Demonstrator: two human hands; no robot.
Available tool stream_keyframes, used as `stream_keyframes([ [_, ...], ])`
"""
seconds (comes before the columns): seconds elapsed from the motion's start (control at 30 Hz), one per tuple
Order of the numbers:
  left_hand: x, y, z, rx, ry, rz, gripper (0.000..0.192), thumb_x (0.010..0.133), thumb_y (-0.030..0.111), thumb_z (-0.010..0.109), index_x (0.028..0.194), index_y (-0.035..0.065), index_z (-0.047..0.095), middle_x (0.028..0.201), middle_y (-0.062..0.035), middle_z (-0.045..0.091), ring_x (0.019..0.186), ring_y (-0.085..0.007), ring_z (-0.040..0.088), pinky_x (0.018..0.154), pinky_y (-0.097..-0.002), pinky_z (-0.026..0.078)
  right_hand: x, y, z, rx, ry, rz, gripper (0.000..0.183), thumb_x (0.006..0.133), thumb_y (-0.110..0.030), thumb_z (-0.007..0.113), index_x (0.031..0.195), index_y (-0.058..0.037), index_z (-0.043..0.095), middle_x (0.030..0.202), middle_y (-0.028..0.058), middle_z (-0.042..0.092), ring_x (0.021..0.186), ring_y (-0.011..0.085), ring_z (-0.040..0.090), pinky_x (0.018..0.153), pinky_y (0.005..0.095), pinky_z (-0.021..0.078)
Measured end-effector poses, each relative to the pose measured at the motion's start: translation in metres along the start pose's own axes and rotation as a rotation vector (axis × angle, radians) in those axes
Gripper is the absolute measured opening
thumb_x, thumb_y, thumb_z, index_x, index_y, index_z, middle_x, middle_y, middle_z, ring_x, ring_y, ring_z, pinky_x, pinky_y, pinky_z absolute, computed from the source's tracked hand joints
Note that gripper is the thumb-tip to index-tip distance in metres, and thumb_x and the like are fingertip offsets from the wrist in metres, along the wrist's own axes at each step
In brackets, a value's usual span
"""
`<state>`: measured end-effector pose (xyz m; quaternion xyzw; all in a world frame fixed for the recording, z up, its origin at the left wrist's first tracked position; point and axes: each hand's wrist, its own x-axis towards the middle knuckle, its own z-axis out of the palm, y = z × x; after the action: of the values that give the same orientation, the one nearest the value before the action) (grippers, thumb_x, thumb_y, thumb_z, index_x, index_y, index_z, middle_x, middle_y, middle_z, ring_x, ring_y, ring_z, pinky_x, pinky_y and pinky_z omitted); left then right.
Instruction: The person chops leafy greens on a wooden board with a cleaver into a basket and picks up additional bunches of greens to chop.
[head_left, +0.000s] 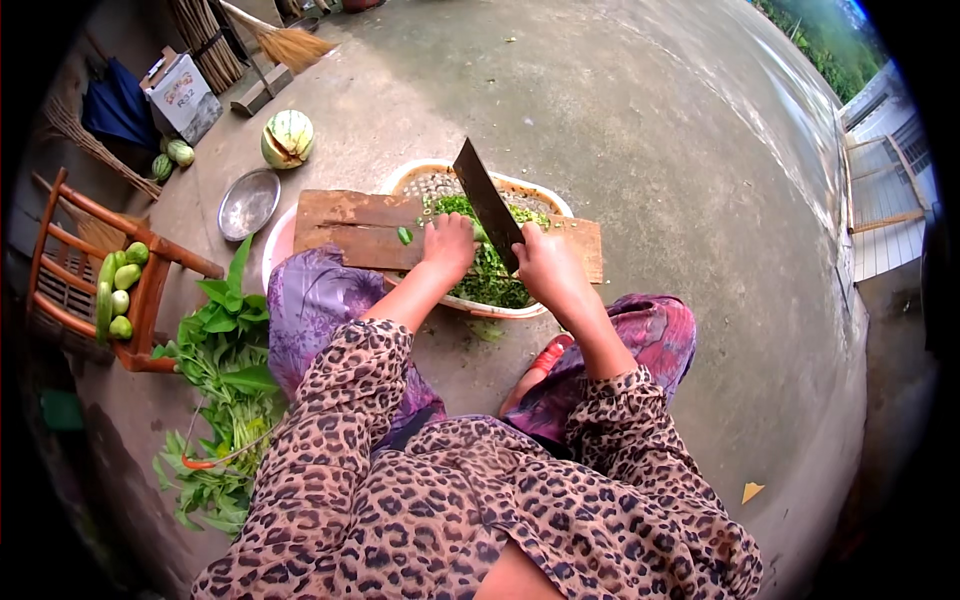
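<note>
My right hand (553, 262) grips the handle of a broad cleaver (484, 191), its dark blade tilted up to the left over the wooden board (360, 217). Beside the blade, my left hand (448, 246) presses down on the board and holds a small bunch of green stems (480, 232), mostly hidden by the fingers. The board lies across a shallow plastic basket (555, 199) with a perforated bottom. Chopped greens (495, 289) fill the near side of the basket, and more bits lie on the board.
Left of me lie a heap of leafy greens (225, 382) and a bamboo chair (161, 262) bearing several green vegetables (124, 281). A metal bowl (250, 204), a cracked melon (288, 139) and a pink basin (277, 244) stand near the board. Behind are a carton (181, 96) and a broom (289, 45).
</note>
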<state>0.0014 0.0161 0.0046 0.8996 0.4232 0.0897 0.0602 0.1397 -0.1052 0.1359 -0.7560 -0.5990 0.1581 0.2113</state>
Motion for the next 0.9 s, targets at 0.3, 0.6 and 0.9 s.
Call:
stream_keyframes([
  [0.3, 0.002, -0.002, 0.010, 0.184, -0.053, -0.051, 0.049, 0.081, 0.038, 0.070, 0.112, 0.0015, 0.060, 0.111, -0.0104, 0.056, 0.108, -0.0265, 0.049, 0.091, -0.0398, 0.041, -0.009, 0.007, 0.021, -0.093, -0.078, -0.083, 0.011, 0.086, -0.005, 0.048, 0.091, 0.0035, 0.054, 0.074, 0.0262, 0.065, 0.072, 0.0432, 0.067, 0.065, 0.0529, 0.0524],
  [0.6, -0.018, 0.002, -0.020, 0.122, 0.235, 0.159, 0.046, 0.073, 0.022, 0.074, 0.111, 0.0022, 0.058, 0.109, -0.0116, 0.054, 0.107, -0.0287, 0.052, 0.089, -0.0397, 0.045, -0.002, 0.016, 0.027, -0.064, -0.094, -0.080, 0.009, 0.083, -0.002, 0.050, 0.090, 0.0037, 0.054, 0.074, 0.0274, 0.065, 0.072, 0.0427, 0.067, 0.066, 0.0521, 0.0530],
  [0.9, -0.022, -0.011, -0.010, -0.109, 0.299, 0.247, 0.020, 0.074, 0.007, 0.063, 0.094, 0.0051, 0.065, 0.093, -0.0114, 0.060, 0.088, -0.0295, 0.061, 0.072, -0.0398, 0.053, 0.000, 0.009, 0.030, -0.111, -0.128, -0.075, 0.010, 0.084, -0.003, 0.050, 0.089, 0.0033, 0.054, 0.077, 0.0258, 0.066, 0.074, 0.0413, 0.068, 0.065, 0.0500, 0.0543],
])
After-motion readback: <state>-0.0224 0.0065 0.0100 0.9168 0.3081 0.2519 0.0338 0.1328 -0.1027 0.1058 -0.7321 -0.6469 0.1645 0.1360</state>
